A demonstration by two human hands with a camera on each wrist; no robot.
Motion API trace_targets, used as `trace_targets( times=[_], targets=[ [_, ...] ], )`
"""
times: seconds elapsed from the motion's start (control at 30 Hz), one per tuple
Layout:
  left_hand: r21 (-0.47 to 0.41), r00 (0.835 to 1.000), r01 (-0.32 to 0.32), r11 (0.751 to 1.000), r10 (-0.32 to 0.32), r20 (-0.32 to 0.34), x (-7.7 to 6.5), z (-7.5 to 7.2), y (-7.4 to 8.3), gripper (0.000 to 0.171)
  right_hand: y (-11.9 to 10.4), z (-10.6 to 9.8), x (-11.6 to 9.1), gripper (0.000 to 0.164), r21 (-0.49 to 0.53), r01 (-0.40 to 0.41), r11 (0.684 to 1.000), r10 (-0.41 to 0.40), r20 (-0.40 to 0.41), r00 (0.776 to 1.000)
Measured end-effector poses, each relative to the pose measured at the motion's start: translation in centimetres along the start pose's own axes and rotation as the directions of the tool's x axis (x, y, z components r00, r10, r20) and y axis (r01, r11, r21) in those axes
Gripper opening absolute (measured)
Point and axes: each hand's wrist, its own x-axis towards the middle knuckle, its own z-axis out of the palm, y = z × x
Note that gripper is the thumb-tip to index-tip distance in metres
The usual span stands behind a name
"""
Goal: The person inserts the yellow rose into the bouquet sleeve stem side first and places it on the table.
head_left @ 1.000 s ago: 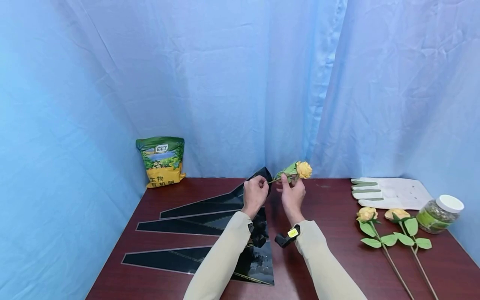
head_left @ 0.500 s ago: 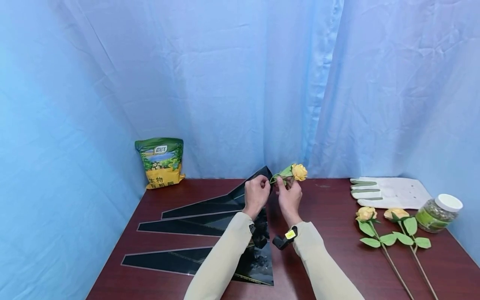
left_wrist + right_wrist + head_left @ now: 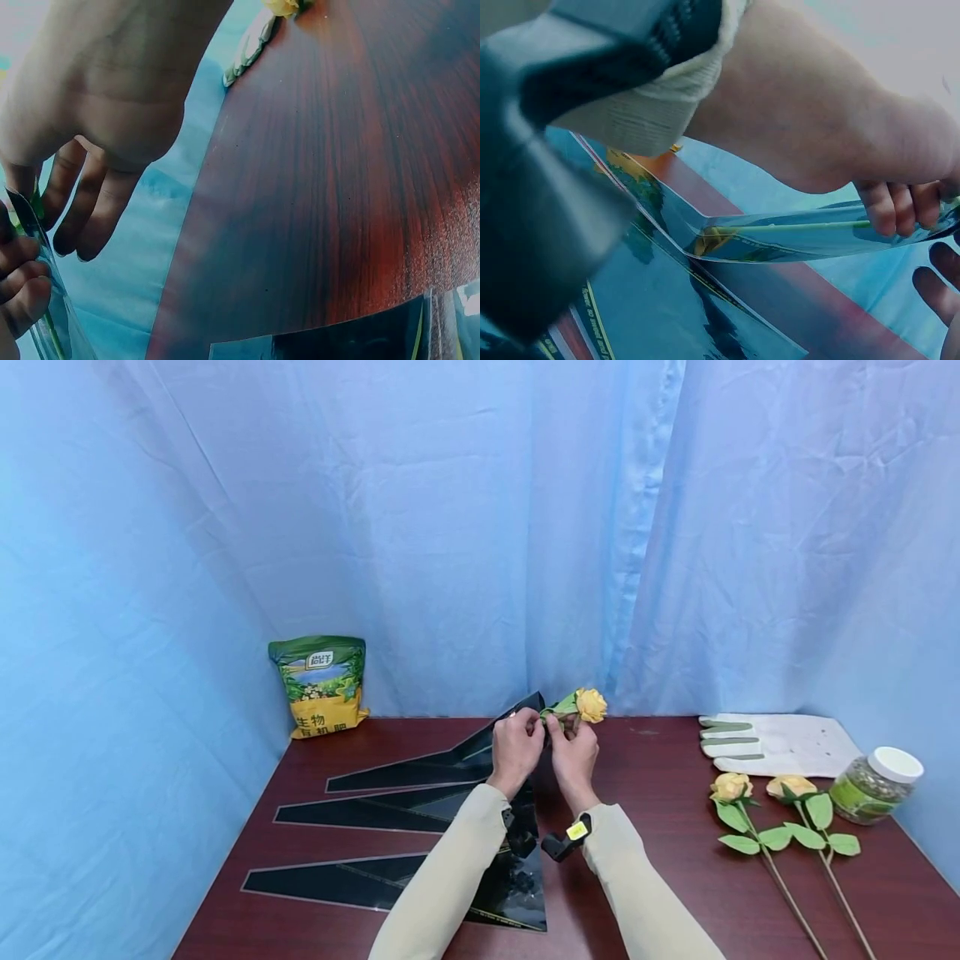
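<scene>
A: Step?
B: Sleeving, I'd judge — frame centre: uppermost black sleeve (image 3: 442, 766), left hand (image 3: 517, 747) pinching its mouth, right hand (image 3: 575, 755) holding yellow rose (image 3: 591, 705), stem (image 3: 799, 226) inside.
A: Next?
B: Calls for easing leaves (image 3: 564, 703) in — mouth kept wide.

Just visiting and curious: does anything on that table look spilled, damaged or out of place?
Nothing stands out: the jar is lidded, the bag stands upright, and the tilted black sleeve is held by the left hand.
</scene>
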Motion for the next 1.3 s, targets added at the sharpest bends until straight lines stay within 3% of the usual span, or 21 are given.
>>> trace_targets(
  times=[0.07,0.13,0.3,0.53,0.63,1.0,1.3],
  targets=[
    [-0.002,1.000,-0.001,1.000,0.001,-0.004,0.00,0.02,-0.03,0.005,0.02,0.00,0.03,0.030,0.047,-0.027,0.999,0.027,-0.002,1.000],
    [-0.010,1.000,0.003,1.000,-0.003,-0.004,-0.04,0.04,-0.10,0.005,0.08,0.04,0.11,0.030,0.158,-0.078,0.984,0.078,0.010,0.997],
    [-0.018,1.000,0.008,1.000,-0.008,0.009,-0.14,0.08,-0.21,0.006,0.08,0.22,0.35,0.032,0.411,-0.179,0.894,0.180,0.037,0.983],
    [-0.024,1.000,0.020,1.000,-0.019,0.019,-0.12,0.05,-0.16,0.006,-0.49,0.39,0.58,0.029,0.510,-0.176,0.842,0.191,0.022,0.981],
    [-0.028,1.000,0.020,0.999,-0.019,0.015,-0.16,0.00,-0.12,0.006,-0.49,0.41,0.53,0.029,0.500,-0.170,0.849,0.183,0.024,0.983],
    [-0.030,0.998,0.018,0.999,-0.016,0.062,-0.10,-0.22,0.42,0.008,0.32,0.47,0.27,0.032,0.346,-0.161,0.924,0.167,0.011,0.986],
    [-0.009,0.997,-0.050,0.999,0.051,0.063,-0.22,-0.19,0.39,0.006,0.32,0.65,0.50,0.031,0.360,-0.157,0.919,0.158,0.028,0.987]
  ],
)
